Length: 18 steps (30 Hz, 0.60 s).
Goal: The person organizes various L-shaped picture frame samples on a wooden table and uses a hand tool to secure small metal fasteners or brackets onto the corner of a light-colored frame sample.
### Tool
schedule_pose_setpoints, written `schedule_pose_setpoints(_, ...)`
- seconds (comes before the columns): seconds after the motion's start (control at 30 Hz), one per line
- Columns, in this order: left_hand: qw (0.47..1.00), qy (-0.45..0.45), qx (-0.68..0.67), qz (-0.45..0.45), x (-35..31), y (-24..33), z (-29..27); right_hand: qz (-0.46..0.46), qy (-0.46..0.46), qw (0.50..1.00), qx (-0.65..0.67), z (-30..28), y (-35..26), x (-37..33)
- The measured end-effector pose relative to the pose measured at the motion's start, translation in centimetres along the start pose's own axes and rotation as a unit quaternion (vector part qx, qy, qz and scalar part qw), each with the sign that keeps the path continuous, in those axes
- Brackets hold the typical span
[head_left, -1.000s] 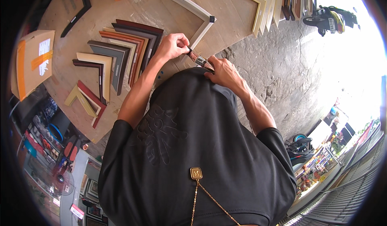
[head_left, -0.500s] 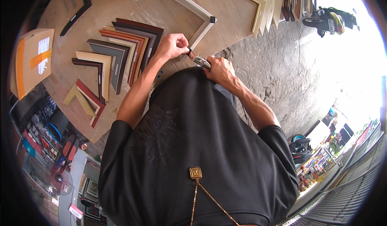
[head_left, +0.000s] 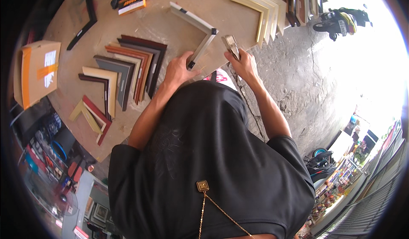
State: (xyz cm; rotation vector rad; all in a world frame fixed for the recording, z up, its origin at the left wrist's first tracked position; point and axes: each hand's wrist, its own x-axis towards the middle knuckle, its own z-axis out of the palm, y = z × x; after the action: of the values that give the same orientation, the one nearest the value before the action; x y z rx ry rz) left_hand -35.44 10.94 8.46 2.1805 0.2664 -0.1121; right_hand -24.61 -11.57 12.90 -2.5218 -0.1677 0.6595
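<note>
A silver-white frame corner sample (head_left: pixel 203 47) lies on the brown table, with small black pieces at its bend and along its arms. My left hand (head_left: pixel 177 70) grips the near end of it, fingers at one side and thumb at the other, beside a black piece (head_left: pixel 191 64). My right hand (head_left: pixel 246 64) is wrapped round a shiny metal hand stapler (head_left: pixel 230 45), held upright past the table's near edge and apart from the frame corner. The stapler's lower part is hidden in my palm.
Nested frame corner samples (head_left: pixel 140 64) lie left of my left hand; pale and gold ones (head_left: pixel 262 19) lie far right. A black corner (head_left: pixel 87 28), an orange-black box (head_left: pixel 132 3) and a cardboard box (head_left: pixel 37 73) stand further off. A motorcycle (head_left: pixel 341 22) stands on the concrete.
My hands have moved apart. The right hand has drawn the stapler away to the right and turned it upright; my left hand has gone from pinching near the stapler to gripping the frame corner's end.
</note>
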Motion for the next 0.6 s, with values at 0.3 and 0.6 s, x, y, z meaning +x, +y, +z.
schedule_pose_setpoints(0.3, 0.976, 0.200, 0.064, 0.063, -1.2, 3.7, -3.4, -0.005, 0.088, 0.996, -0.017, 4.4, -0.4, 9.5)
schedule_pose_setpoints(0.6, 0.960, 0.278, -0.033, 0.014, 0.0, 10.9, -12.9, -0.205, -0.042, 0.977, -0.050, 3.0, -0.8, 10.1)
